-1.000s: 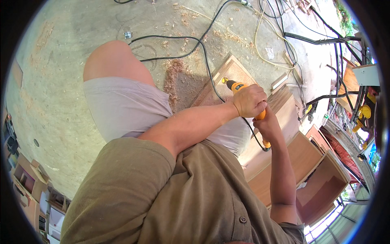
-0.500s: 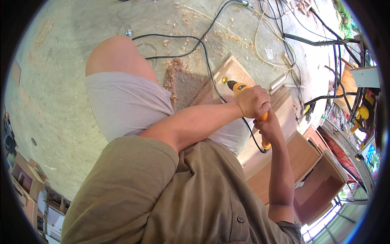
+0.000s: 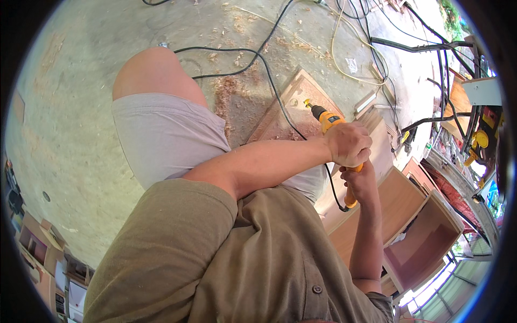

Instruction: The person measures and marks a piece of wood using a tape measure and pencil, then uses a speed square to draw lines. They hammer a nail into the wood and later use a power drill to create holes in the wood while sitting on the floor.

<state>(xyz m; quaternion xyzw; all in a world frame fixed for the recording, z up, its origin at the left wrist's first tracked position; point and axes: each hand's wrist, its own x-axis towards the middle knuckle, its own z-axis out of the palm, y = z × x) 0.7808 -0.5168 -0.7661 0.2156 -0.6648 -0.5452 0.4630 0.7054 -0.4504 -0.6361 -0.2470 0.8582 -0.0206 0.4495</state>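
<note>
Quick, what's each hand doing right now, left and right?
Left hand: closed around the body of the yellow drill.
Right hand: closed on the drill's handle, lower down.

Yellow drill [image 3: 329, 119] (corded) tip meets wooden panel [image 3: 295, 110].

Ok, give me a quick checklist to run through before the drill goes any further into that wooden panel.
1. Both hands on the drill: ok. The left hand wraps the body and the right hand takes the handle below it.
2. Bit aimed at the wooden panel: ok, the tip points down at it near a round hole.
3. Bit touching the wood: cannot tell.
4. Black cord clear of the bit: not ok, it crosses the panel close beside the drill.
5. Panel held steady: cannot tell, no clamp shows.
6. Wood shavings around the panel: not ok, they lie beside it.
</note>
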